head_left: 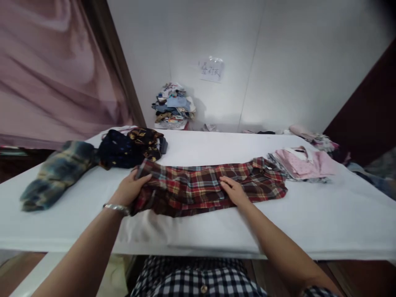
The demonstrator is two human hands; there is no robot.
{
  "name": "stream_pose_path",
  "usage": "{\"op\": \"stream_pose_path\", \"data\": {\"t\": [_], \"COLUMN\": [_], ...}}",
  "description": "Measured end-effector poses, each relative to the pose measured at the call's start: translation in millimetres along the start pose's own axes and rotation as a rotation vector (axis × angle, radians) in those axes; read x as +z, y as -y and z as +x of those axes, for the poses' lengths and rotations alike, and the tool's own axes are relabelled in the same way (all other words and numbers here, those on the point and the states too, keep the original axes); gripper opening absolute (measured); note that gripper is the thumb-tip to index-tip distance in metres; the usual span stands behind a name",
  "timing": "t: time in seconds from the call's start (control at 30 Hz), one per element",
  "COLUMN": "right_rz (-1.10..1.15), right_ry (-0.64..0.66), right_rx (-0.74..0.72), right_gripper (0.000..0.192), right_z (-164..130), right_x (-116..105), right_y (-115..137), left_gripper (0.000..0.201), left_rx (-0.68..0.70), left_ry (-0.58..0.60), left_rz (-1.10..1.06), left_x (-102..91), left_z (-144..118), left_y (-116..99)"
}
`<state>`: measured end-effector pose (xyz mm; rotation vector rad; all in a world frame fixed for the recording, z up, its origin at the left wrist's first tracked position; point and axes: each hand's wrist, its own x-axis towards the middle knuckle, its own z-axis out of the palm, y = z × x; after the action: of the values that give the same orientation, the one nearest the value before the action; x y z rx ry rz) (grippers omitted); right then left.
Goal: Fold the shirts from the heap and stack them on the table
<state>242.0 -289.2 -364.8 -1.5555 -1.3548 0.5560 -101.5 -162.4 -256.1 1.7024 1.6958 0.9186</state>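
Note:
A red plaid shirt (198, 185) lies stretched across the white table (324, 222), folded into a long band. My left hand (131, 189) grips its left end, thumb on top of the cloth. My right hand (234, 190) rests flat on the shirt's middle, fingers together pressing the fabric down. A silver bracelet sits on my left wrist.
A dark patterned garment (130, 147) and a blue-yellow plaid garment (55, 173) lie at the table's left. Folded pink shirts (305, 163) sit at the right. A pile of clothes (173, 107) leans against the back wall under a paper note (211, 69). A pink curtain (52, 70) hangs at left.

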Motion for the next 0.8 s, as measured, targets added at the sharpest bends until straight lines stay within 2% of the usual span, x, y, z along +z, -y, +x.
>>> {"op": "stream_pose_path", "data": {"t": [0.07, 0.1, 0.17, 0.23, 0.27, 0.33, 0.4, 0.43, 0.47, 0.53, 0.63, 0.73, 0.8], "right_rz": [0.167, 0.216, 0.279, 0.324, 0.344, 0.364, 0.355, 0.348, 0.341, 0.325, 0.276, 0.210, 0.133], "right_ry": [-0.176, -0.221, -0.255, -0.256, -0.256, -0.260, -0.269, -0.268, -0.264, -0.259, -0.271, -0.291, -0.279], "right_rx": [0.043, 0.054, 0.067, 0.098, 0.116, 0.144, 0.148, 0.147, 0.148, 0.154, 0.144, 0.076, 0.000], "right_gripper": [0.045, 0.043, 0.042, 0.043, 0.044, 0.046, 0.046, 0.045, 0.045, 0.043, 0.039, 0.035, 0.033], "right_z": [1.9, 2.6, 3.3, 3.6, 3.8, 4.4, 5.3, 5.7, 6.1, 6.6, 5.8, 2.6, -0.2], "right_x": [-5.1, -7.7, -13.2, -18.7, -21.3, -25.9, -29.7, -31.2, -32.7, -35.3, -38.9, -38.9, -34.5], "right_y": [-4.5, -6.5, -10.6, -15.0, -17.2, -20.9, -23.3, -24.0, -24.4, -24.4, -23.0, -19.6, -16.5], "left_gripper": [0.045, 0.049, 0.053, 0.056, 0.056, 0.055, 0.054, 0.053, 0.049, 0.040, 0.035, 0.039, 0.045], "left_rx": [0.130, 0.207, 0.304, 0.331, 0.338, 0.335, 0.332, 0.339, 0.352, 0.386, 0.401, 0.236, 0.078], "left_ry": [0.107, 0.130, 0.208, 0.303, 0.392, 0.503, 0.554, 0.562, 0.562, 0.535, 0.392, 0.209, 0.188], "left_rz": [-0.023, 0.001, 0.099, 0.231, 0.320, 0.361, 0.373, 0.367, 0.354, 0.310, 0.268, 0.215, 0.162], "left_x": [13.1, 25.0, 60.2, 106.5, 131.0, 175.1, 204.5, 211.7, 213.6, 203.7, 168.9, 137.7, 128.9], "left_z": [1.6, 1.7, -1.9, -12.6, -20.3, -37.7, -51.8, -55.7, -57.0, -52.4, -34.6, -17.5, -11.2], "left_y": [-32.9, -49.9, -80.8, -101.8, -107.2, -108.5, -101.9, -97.6, -93.3, -84.9, -68.8, -43.5, -25.6]}}
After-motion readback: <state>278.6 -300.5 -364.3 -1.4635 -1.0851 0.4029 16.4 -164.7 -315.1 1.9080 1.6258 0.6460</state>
